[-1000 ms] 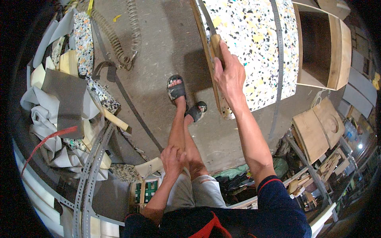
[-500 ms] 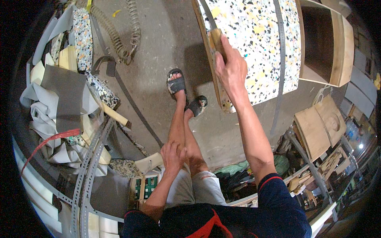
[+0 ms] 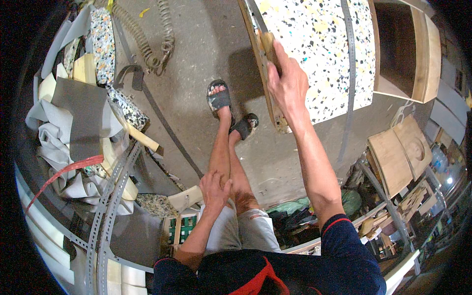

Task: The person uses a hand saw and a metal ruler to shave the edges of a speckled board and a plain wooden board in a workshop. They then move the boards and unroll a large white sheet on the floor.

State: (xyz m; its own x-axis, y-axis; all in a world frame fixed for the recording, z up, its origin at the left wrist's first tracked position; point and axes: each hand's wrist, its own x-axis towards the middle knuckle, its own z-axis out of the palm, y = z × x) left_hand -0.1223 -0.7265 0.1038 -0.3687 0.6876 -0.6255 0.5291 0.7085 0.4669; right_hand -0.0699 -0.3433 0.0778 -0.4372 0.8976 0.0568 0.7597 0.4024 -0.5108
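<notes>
My right hand is closed round the wooden handle of a long knife. Its dark blade points away from me along the left edge of a speckled foam sheet. That foam lies over a wooden frame, and a grey strap runs across its top. My left hand rests on my leg just below the knee, holding nothing, with the thumb apart from the fingers.
Foam offcuts and grey fabric are heaped at left beside a perforated metal rail. A coiled hose and a dark strap lie on the floor. An open wooden box adjoins the foam; wooden panels lean at right.
The view has shifted slightly. My right hand keeps its grip on the knife at the foam's left edge, and my left hand stays on my leg with its thumb a little farther out.
</notes>
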